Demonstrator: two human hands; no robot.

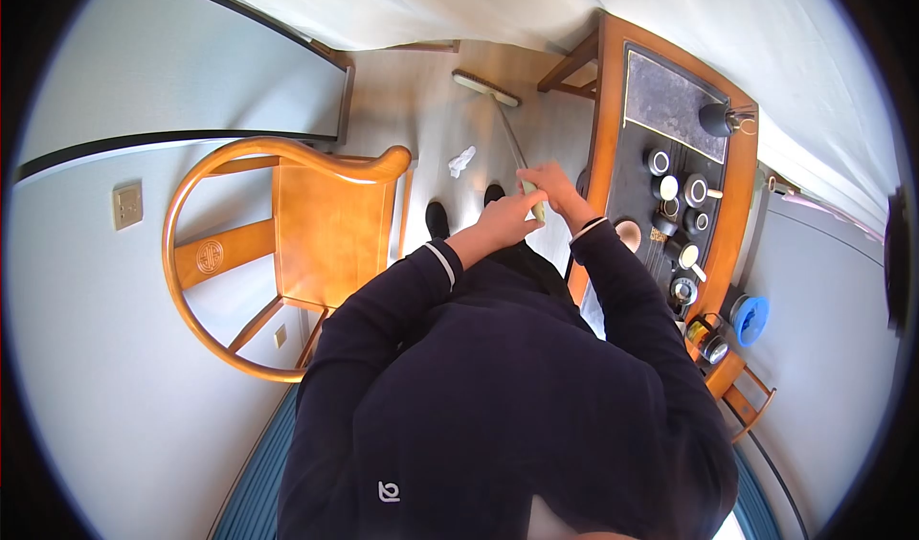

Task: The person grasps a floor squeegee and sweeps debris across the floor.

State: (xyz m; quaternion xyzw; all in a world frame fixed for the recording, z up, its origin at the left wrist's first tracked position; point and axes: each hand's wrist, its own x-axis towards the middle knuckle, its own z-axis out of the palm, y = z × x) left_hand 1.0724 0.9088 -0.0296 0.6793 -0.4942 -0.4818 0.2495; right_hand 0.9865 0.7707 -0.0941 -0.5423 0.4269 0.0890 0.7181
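Head view: left hand (502, 221) and right hand (557, 192) both grip the broom (508, 129); its brush head (486, 89), beyond them past a crumpled white scrap (461, 162), likely sweeps best kept flat.

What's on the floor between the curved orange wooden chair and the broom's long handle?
A crumpled white wad and two black shoes, in the head view.

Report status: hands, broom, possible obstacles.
Left hand and right hand closed on broom handle. Broom head on floor. Possible obstacles: crumpled white scrap left of handle; chair farther left, table right.
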